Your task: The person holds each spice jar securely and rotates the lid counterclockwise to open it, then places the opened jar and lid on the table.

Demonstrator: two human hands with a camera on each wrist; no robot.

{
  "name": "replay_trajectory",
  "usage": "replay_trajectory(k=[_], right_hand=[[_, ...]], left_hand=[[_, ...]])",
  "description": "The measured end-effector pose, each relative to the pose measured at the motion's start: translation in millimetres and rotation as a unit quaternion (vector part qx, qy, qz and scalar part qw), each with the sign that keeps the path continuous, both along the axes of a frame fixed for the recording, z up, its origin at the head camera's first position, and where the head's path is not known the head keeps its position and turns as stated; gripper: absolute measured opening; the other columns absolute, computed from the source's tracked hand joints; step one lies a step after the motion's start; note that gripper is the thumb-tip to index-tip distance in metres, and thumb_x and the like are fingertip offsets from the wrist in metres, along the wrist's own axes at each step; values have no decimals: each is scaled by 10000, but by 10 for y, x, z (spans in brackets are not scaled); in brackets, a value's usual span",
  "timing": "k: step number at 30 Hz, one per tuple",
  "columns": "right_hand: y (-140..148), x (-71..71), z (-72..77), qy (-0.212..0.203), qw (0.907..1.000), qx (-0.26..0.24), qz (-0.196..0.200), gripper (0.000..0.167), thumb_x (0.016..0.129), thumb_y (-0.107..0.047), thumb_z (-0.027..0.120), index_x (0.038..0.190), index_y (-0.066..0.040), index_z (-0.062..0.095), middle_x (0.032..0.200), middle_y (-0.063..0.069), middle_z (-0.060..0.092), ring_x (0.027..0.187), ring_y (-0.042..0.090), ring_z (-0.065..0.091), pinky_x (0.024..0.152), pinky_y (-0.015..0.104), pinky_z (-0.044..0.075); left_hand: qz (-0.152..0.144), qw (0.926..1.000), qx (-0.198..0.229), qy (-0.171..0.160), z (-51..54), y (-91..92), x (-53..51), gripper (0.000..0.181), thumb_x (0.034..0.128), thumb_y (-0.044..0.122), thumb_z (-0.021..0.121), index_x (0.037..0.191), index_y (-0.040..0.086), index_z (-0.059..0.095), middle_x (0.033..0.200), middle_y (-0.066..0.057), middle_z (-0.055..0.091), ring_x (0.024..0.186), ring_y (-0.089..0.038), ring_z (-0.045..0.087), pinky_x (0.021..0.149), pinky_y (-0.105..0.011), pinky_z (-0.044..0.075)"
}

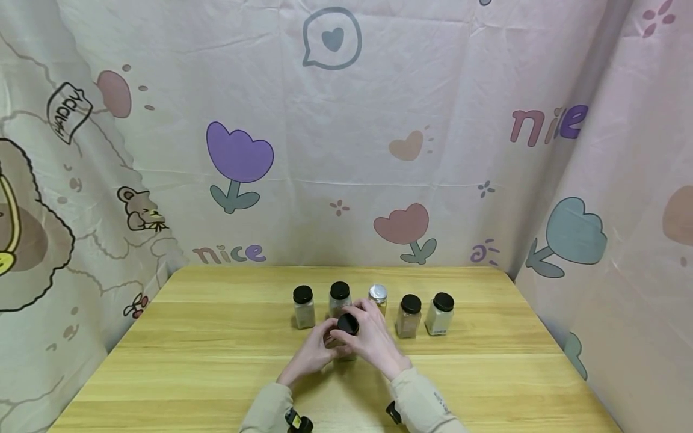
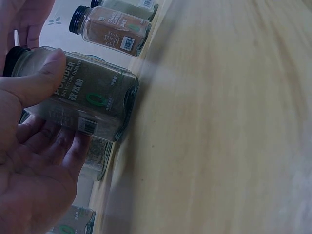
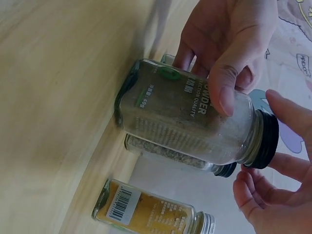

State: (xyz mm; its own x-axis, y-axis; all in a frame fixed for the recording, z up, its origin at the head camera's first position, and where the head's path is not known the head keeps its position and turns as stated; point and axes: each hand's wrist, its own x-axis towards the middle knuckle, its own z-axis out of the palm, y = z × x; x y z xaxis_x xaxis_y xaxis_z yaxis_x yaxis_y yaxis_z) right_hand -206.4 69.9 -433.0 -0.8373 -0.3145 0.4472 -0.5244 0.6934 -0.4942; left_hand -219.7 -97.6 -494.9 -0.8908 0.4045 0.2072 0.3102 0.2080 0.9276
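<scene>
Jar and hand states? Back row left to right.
Held jar: upright, capped
Left hand: gripping held jar
Right hand: curled around its cap
Back jar 1: upright, capped
Back jar 2: upright, capped
Back jar 3: upright, silver-capped
Back jar 4: upright, capped
Back jar 5: upright, capped

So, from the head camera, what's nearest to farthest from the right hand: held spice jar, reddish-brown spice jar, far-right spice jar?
1. Held spice jar, at the right hand.
2. Reddish-brown spice jar, rightward.
3. Far-right spice jar, row's end.

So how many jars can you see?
6: the held jar, between left hand and right hand; behind it, left to right, first jar, second jar, silver-lidded jar, fourth jar, fifth jar.
</scene>
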Motion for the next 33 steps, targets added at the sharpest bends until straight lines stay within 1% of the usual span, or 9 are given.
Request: replay_trajectory(k=[3, 6, 12, 14, 19, 21, 26, 30, 33], right_hand=[[3, 2, -3, 60, 10000, -6, 34, 419, 802, -257, 850, 1144, -50, 725, 1080, 67, 635, 978, 200, 581, 816, 331, 511], [9, 4, -3, 196, 9996, -29, 177, 354, 803, -182, 836, 1112, -40, 737, 1071, 64, 648, 983, 207, 594, 826, 355, 521], [24, 14, 2, 183, 9986, -94, 484, 349, 784, -92, 788, 1125, -38, 738, 1130, 49, 670, 1093, 216, 598, 927, 416, 539], [23, 12, 0, 104, 9987, -97, 498, 371, 793, -118, 802, 1149, -41, 729, 1155, 55, 668, 1117, 221, 594, 951, 430, 533], [10, 9, -11, 40, 9996, -139, 250, 429, 802, -229, 846, 1170, -50, 719, 1147, 80, 656, 1082, 237, 590, 919, 412, 528], [5, 8, -16, 62, 9997, -175, 145, 431, 799, -242, 850, 1161, -47, 721, 1129, 83, 655, 1056, 237, 589, 895, 405, 522], [6, 4, -19, 149, 9995, -237, 115, 412, 798, -214, 850, 1146, -32, 726, 1103, 85, 669, 1038, 241, 602, 890, 428, 521], [20, 3, -10, 299, 9989, -192, 300, 352, 798, -144, 831, 1118, -30, 739, 1088, 68, 686, 1042, 229, 609, 894, 421, 536], [32, 4, -4, 355, 9980, -150, 506, 331, 785, -91, 802, 1107, -38, 746, 1093, 52, 695, 1054, 215, 607, 890, 397, 550]], left_hand=[[-25, 10000, -20, 20, -3, 0, -3, 426, 874, 128, 780, 1214, -35, 582, 1252, -180, 635, 1262, -372, 612, 1100, -344, 508], [-95, 9999, 29, 107, -12, -8, -9, 444, 883, 118, 770, 1239, -57, 570, 1272, -216, 630, 1272, -385, 600, 1114, -385, 496], [-328, 9987, 281, 269, -33, -26, -22, 468, 897, 48, 736, 1283, -119, 531, 1301, -323, 594, 1270, -307, 593, 1107, -348, 492], [-286, 9990, 289, 194, -31, -19, -21, 470, 883, 28, 738, 1284, -110, 536, 1297, -311, 602, 1248, -212, 600, 1098, -272, 492], [-59, 10000, 77, 8, -14, -1, -4, 453, 866, 56, 763, 1262, -52, 572, 1276, -216, 634, 1219, -239, 637, 1045, -152, 480], [-17, 10000, -5, 13, -4, 2, 2, 441, 871, 92, 772, 1246, -40, 580, 1275, -200, 636, 1244, -336, 625, 1063, -208, 497], [-10, 10000, -28, 6, 8, 6, 3, 433, 874, 121, 779, 1224, -39, 580, 1276, -216, 635, 1253, -397, 612, 1089, -333, 513], [-109, 9999, 68, 70, -3, -1, 0, 448, 882, 110, 768, 1243, -61, 566, 1287, -252, 624, 1257, -386, 609, 1096, -356, 511], [-220, 9994, 183, 187, -15, -13, -6, 464, 891, 83, 753, 1268, -95, 547, 1294, -290, 612, 1256, -302, 614, 1101, -341, 504]])
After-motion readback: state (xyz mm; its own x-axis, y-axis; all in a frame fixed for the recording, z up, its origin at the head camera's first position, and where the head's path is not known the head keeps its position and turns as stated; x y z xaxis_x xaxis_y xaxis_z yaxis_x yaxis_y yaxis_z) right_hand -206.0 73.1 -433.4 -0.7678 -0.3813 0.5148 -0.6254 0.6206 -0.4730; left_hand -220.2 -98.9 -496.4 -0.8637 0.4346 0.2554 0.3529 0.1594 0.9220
